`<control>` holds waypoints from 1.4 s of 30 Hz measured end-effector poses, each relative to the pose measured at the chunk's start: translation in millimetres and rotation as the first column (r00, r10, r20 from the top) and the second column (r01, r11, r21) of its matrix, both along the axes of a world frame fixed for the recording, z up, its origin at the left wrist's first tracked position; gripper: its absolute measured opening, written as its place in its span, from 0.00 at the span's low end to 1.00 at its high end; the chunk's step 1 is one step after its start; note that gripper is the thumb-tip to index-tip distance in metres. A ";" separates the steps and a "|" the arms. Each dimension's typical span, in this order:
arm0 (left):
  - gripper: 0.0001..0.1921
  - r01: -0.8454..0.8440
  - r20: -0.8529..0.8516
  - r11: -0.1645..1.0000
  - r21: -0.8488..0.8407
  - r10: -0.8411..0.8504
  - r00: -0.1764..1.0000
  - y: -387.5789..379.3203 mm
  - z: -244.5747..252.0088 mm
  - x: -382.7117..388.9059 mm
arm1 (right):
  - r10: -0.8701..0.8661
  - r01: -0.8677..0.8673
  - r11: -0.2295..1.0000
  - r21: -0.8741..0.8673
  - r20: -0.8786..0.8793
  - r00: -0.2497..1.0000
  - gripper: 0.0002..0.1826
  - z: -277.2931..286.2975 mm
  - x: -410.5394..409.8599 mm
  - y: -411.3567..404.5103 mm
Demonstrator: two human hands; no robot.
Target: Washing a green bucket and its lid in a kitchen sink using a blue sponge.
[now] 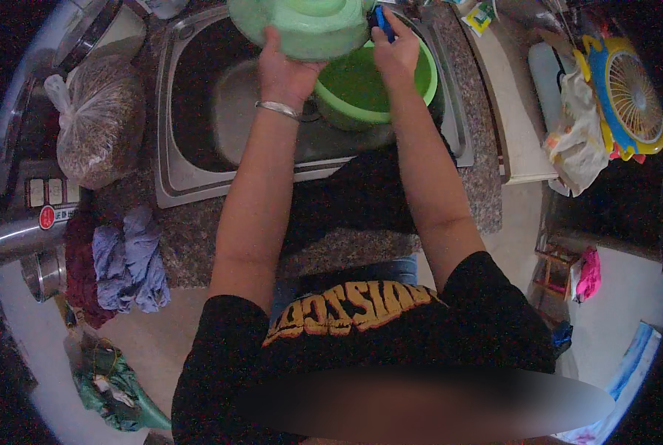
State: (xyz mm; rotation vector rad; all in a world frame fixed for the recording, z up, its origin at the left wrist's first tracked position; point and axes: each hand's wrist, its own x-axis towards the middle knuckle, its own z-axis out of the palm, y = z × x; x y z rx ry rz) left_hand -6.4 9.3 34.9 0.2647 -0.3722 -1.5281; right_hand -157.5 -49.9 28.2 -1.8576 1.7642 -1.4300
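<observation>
At the top of the view my left hand [287, 72] grips the near rim of a pale green dish or lid [314, 33], raised over the steel sink. My right hand [395, 53] is closed around a blue-handled tool [384, 23], close to the dish's right edge; the tool's head is dark and unclear. Below both hands, a bright green plastic basin [353, 92] stands in the right part of the sink [242, 117]. The dish covers part of the basin's far side.
On the granite counter [189, 245], a tied plastic bag [103, 122] lies left of the sink. Purple-grey cloths [131, 261] hang at the lower left. A yellow and blue fan [631, 94] and a crumpled pale bag [578, 139] are at the right.
</observation>
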 end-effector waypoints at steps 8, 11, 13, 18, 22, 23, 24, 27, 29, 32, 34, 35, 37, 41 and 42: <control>0.30 -0.015 -0.012 1.000 -0.016 0.015 1.000 -0.8 -1.6 1.1 | 0.018 -0.091 0.976 0.198 0.343 0.939 0.22 30.4 13.5 19.3; 0.30 -0.020 -0.030 1.000 -0.017 0.019 0.999 2.6 2.2 0.8 | -0.162 -0.039 0.939 0.343 0.537 0.828 0.20 42.9 17.1 23.7; 0.31 -0.015 -0.049 0.999 -0.044 0.013 0.999 3.0 1.9 1.8 | -0.195 -0.067 0.930 0.362 0.640 0.743 0.18 45.9 17.8 25.5; 0.33 -0.001 -0.096 0.990 -0.141 -0.013 0.995 -0.5 2.4 0.3 | 0.007 -0.157 0.977 0.141 0.725 0.689 0.21 -3.1 -6.3 -8.0; 0.32 -0.013 -0.037 0.988 -0.152 0.007 0.999 0.3 0.6 3.0 | 0.044 -0.189 0.973 0.134 0.695 0.718 0.20 -6.7 -4.7 -9.9; 0.32 0.038 -0.034 0.983 -0.180 -0.045 0.998 1.3 0.7 3.4 | 0.044 -0.189 0.973 0.134 0.695 0.718 0.20 -7.4 -4.6 -10.3; 0.31 0.090 -0.031 0.974 -0.206 -0.099 0.995 3.2 2.8 2.8 | 0.111 -0.274 0.953 0.126 0.699 0.707 0.20 -6.8 -3.3 -9.1; 0.30 0.126 -0.141 0.986 -0.110 -0.141 0.980 8.3 9.0 -3.2 | 0.379 -0.447 0.892 -0.061 0.639 0.669 0.18 -6.9 4.8 -2.0; 0.29 0.148 -0.204 0.979 -0.140 -0.175 0.963 5.1 5.1 -0.5 | 0.565 -0.536 0.813 -0.229 0.536 0.627 0.18 -5.9 11.3 4.1; 0.25 0.072 -0.136 0.997 -0.039 -0.077 0.988 6.0 2.7 2.4 | 0.719 -0.693 0.694 -0.195 0.137 0.682 0.24 12.7 28.0 27.7; 0.24 -0.032 0.006 0.997 0.070 0.032 0.999 6.2 5.7 -0.3 | 0.744 -0.716 0.665 -0.214 0.094 0.662 0.23 12.5 33.9 31.5; 0.23 -0.044 0.011 0.996 0.074 0.043 0.999 6.5 6.9 -0.8 | 0.767 -0.739 0.632 -0.232 0.052 0.640 0.22 12.5 35.2 32.4; 0.22 -0.059 0.015 0.995 0.077 0.058 0.998 6.5 7.5 -1.7 | 0.763 -0.739 0.639 -0.214 0.055 0.644 0.21 10.7 35.2 30.4; 0.27 -0.057 -0.042 0.997 0.060 0.060 0.997 5.5 6.2 -1.4 | 0.706 -0.691 0.703 -0.171 0.044 0.707 0.21 9.3 33.7 28.0; 0.27 -0.031 -0.095 0.998 0.050 0.035 0.995 4.5 4.8 -0.3 | 0.707 -0.692 0.701 -0.171 0.043 0.706 0.21 9.6 31.4 27.4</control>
